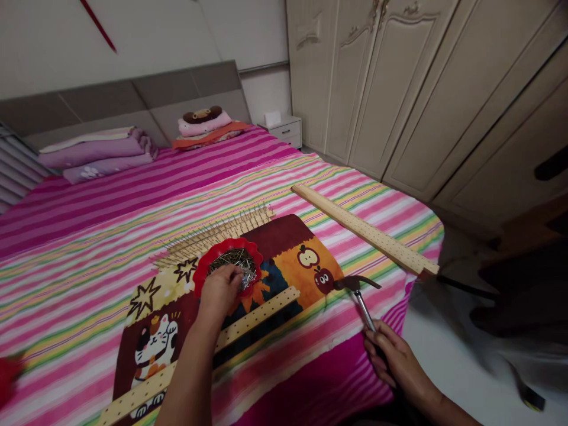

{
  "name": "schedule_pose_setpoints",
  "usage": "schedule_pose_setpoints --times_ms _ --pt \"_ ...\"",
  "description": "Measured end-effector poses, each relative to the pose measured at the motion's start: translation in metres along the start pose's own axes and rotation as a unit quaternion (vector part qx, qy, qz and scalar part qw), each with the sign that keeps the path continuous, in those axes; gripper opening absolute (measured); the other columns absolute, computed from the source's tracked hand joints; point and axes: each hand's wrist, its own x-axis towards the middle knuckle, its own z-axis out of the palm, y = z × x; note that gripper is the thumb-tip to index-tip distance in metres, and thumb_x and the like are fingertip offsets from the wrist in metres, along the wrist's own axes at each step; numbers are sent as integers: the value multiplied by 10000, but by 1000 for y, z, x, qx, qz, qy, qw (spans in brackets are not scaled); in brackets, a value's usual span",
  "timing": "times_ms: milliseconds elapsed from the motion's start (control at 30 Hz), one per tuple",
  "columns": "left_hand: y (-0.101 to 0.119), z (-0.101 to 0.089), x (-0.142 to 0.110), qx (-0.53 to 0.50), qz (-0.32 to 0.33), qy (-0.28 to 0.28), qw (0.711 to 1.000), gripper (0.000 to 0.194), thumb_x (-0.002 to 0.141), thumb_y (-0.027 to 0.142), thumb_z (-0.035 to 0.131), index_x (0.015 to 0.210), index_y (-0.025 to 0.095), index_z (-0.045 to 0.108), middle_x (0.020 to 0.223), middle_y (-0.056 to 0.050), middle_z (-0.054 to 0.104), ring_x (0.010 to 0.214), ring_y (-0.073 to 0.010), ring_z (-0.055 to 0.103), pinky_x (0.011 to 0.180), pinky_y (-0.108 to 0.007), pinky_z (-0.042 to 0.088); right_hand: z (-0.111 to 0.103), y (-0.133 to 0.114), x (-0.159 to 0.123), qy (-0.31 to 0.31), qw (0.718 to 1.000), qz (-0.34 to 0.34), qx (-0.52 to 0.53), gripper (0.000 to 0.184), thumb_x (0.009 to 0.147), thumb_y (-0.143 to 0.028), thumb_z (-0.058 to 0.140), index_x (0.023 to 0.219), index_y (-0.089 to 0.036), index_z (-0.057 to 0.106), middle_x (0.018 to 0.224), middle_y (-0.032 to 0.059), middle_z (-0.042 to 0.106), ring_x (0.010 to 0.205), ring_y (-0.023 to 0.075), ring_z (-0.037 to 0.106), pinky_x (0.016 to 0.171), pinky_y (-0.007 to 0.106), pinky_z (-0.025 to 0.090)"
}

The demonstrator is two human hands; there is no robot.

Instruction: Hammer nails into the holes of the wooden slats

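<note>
My left hand [224,287] reaches into a red scalloped bowl [203,269] full of loose nails [239,258]. Its fingers are pinched together; whatever is between them is hidden. My right hand [388,352] grips the handle of a claw hammer [364,309], its head raised at the right edge of a patterned mat [310,239]. Beneath my left forearm, a wooden strip with a row of small holes [261,312] lies across the mat. Behind the bowl, wooden strips studded with upright nails [213,232] lie side by side.
Another perforated wooden board [364,228] lies on the striped bedspread [284,177] at the right. Folded bedding [97,151] and a pillow stack [205,125] sit by the headboard [177,89]. A wardrobe [390,77] and a nightstand [286,130] stand beyond. Dark, blurred shapes fill the right edge.
</note>
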Motion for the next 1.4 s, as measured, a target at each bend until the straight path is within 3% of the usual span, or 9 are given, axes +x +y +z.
schedule_pose_setpoints --times_ms 67,167,267,367,567,733,1100,1267,1400 --pt "1 -5 -5 -168 -71 -9 983 225 662 336 624 840 205 667 626 20 594 584 -125 523 594 -258 407 0 -1 0 3 1000 5 1 293 732 -459 650 740 -214 490 561 -84 448 345 11 259 301 120 129" --pt "8 -12 -16 -364 -144 -26 920 430 550 402 718 905 164 676 643 10 625 597 -118 562 598 -252 450 0 -1 0 4 1000 5 4 277 739 -446 636 733 -219 478 563 -85 445 348 19 269 300 124 138" --pt "18 -16 -28 -455 -187 -51 869 434 503 384 756 844 119 707 749 -62 693 675 -144 620 675 -293 508 0 -1 -1 2 1000 -6 2 268 744 -442 623 739 -221 472 567 -85 449 350 27 284 295 127 148" --pt "28 -15 -37 -499 -188 -79 842 436 498 320 775 879 115 719 832 -91 718 742 -172 654 741 -328 530 0 -2 -2 1 1000 -9 0 262 742 -425 622 732 -219 460 561 -87 451 350 27 282 294 126 158" --pt "48 11 -48 -474 -174 -88 859 446 502 368 797 868 127 715 753 -61 711 688 -151 644 745 -327 529 0 -2 -2 -5 1000 -11 4 235 751 -388 611 735 -212 458 549 -86 460 351 23 292 295 117 165" --pt "57 35 -54 -488 -166 -74 854 477 452 346 812 864 132 707 799 -54 709 763 -154 643 777 -316 520 0 -2 -1 -8 1000 -17 10 229 753 -384 610 738 -211 460 563 -89 452 350 22 284 287 117 178" --pt "57 62 -53 -445 -188 -3 876 419 547 416 750 851 128 723 770 -25 683 584 -74 559 623 -236 493 -2 -4 -1 -13 1000 -14 14 217 761 -358 602 719 -209 449 559 -88 463 357 22 303 286 109 186" --pt "56 70 -46 -470 -212 -18 857 479 518 417 755 883 111 697 724 -30 672 601 -107 596 624 -270 513 -3 -2 1 -16 1000 -18 15 223 766 -367 596 718 -210 446 548 -93 451 351 20 289 280 109 195" --pt "61 76 -42 -456 -204 -8 866 406 504 385 747 804 130 648 645 -2 632 593 -119 593 537 -233 469 -3 -1 1 -14 1000 -17 15 223 764 -365 599 724 -209 444 557 -91 455 354 19 294 282 108 196"
